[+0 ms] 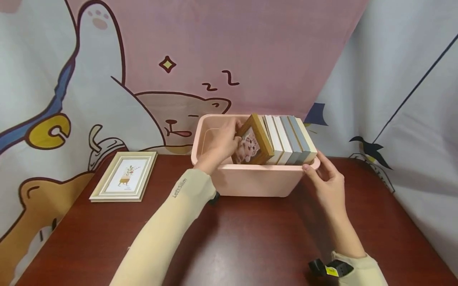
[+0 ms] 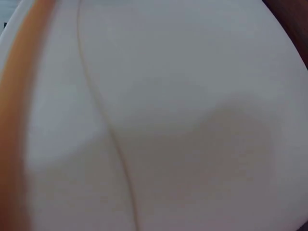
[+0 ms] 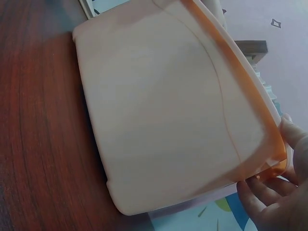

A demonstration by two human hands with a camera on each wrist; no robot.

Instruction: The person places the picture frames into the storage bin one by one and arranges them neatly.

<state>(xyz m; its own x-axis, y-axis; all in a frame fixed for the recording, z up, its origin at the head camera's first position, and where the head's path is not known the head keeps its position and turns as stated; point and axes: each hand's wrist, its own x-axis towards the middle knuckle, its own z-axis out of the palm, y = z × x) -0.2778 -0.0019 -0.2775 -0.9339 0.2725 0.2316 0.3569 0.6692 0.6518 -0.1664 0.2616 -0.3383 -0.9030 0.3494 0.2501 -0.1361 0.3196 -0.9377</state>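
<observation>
A pale pink plastic bin (image 1: 254, 182) stands on the table, with several picture frames upright in its right part. My left hand (image 1: 223, 141) reaches over the near rim and grips the left edge of a brown wooden picture frame (image 1: 264, 141). That frame leans in the bin and has a picture of a pinkish animal. White frames (image 1: 277, 141), grey frames (image 1: 295, 143) and a cream frame (image 1: 307, 139) are lined up to its right. At the bin's right near corner, my right hand (image 1: 328, 188) holds the rim. Only the bin's wall (image 2: 183, 110) fills most of the left wrist view.
A cream picture frame (image 1: 144, 174) with a plant print lies face up on the table's left. Behind the dark red wooden table (image 1: 243, 238) hangs a cartoon-printed cloth (image 1: 272, 59), close to the bin's back.
</observation>
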